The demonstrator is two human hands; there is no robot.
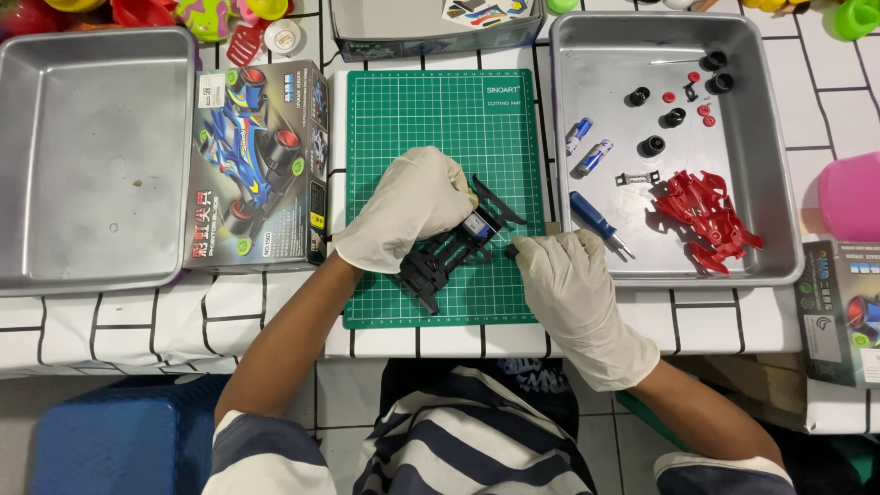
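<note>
A black toy car chassis (438, 259) lies on the green cutting mat (440, 119). My left hand (408, 209), in a white glove, is closed over the chassis from above, near its small motor (477, 225). My right hand (568, 284), also gloved, pinches a small dark part at the chassis's right end; what it is I cannot make out.
The right metal tray (779, 211) holds a blue screwdriver (594, 218), two batteries (587, 147), black wheels (674, 117), small red bits and a red car body (706, 215). A bare metal tray (92, 156) sits left, beside the kit box (257, 165). A pink container (852, 197) stands far right.
</note>
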